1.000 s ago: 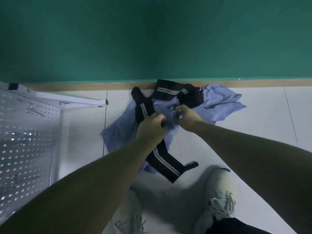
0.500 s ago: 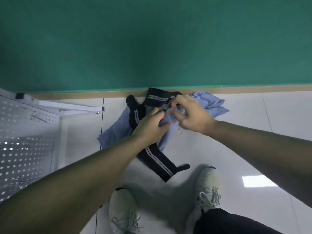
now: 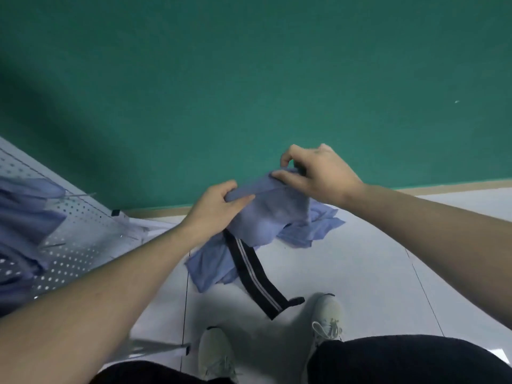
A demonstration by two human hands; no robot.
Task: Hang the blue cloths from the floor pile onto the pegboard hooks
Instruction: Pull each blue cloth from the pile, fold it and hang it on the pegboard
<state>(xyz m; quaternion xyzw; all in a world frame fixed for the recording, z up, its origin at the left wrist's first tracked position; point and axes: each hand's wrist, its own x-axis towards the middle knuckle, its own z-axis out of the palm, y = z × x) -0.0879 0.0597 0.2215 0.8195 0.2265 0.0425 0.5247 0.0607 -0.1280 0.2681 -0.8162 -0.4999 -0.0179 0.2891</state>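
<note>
A blue cloth (image 3: 266,217) hangs in the air above the floor pile, held along its top edge by both hands. My left hand (image 3: 216,206) grips its left end and my right hand (image 3: 318,173) pinches its right end, a little higher. Below it, more blue cloths (image 3: 210,267) lie crumpled on the white floor, with one corner (image 3: 318,231) showing to the right. At the left stands the white pegboard (image 3: 74,236), where blue cloths (image 3: 22,217) hang from its hooks.
A black garment with white stripes (image 3: 257,278) lies across the floor pile. A green wall (image 3: 249,79) with a tan baseboard rises just behind the pile. My two white shoes (image 3: 327,314) stand on the tiles below it.
Both hands have lifted one blue cloth up off the pile and drawn apart along its edge. The view has tilted up, bringing the cloths hung on the pegboard into sight.
</note>
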